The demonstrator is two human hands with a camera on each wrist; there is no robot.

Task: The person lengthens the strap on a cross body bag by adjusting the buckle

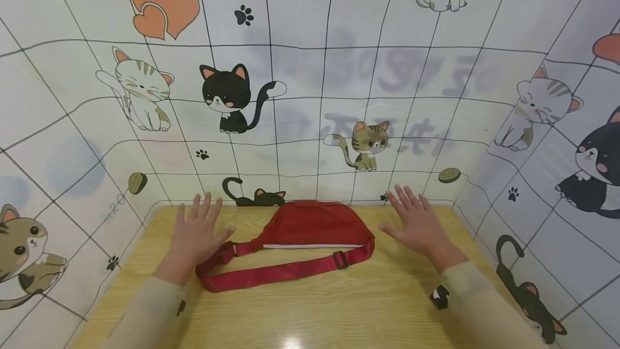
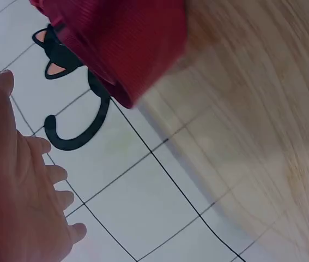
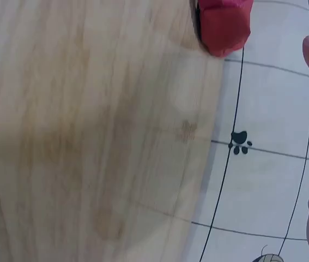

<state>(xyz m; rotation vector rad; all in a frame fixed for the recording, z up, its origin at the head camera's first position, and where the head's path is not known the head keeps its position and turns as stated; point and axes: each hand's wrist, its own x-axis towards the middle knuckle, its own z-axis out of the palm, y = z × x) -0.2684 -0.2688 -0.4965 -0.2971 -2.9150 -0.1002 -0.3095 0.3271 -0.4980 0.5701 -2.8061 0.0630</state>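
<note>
A red waist bag (image 1: 317,225) lies at the back of the wooden table, a white-edged zip along its near side. Its dark red strap (image 1: 276,274) loops toward the front left, with a black buckle (image 1: 340,259) on it. My left hand (image 1: 196,233) is spread flat, palm down, left of the bag and close to the strap's loop. In the left wrist view a fold of strap (image 2: 127,43) shows apart from the fingers. My right hand (image 1: 415,226) spreads its fingers to the right of the bag, holding nothing. The bag's end (image 3: 225,30) appears beyond the thumb in the right wrist view.
The light wooden table (image 1: 310,316) reaches back to a white wall covering (image 1: 300,74) with black grid lines and printed cats. Similar covering stands at the left (image 1: 58,101) and right (image 1: 557,176) sides, enclosing the table.
</note>
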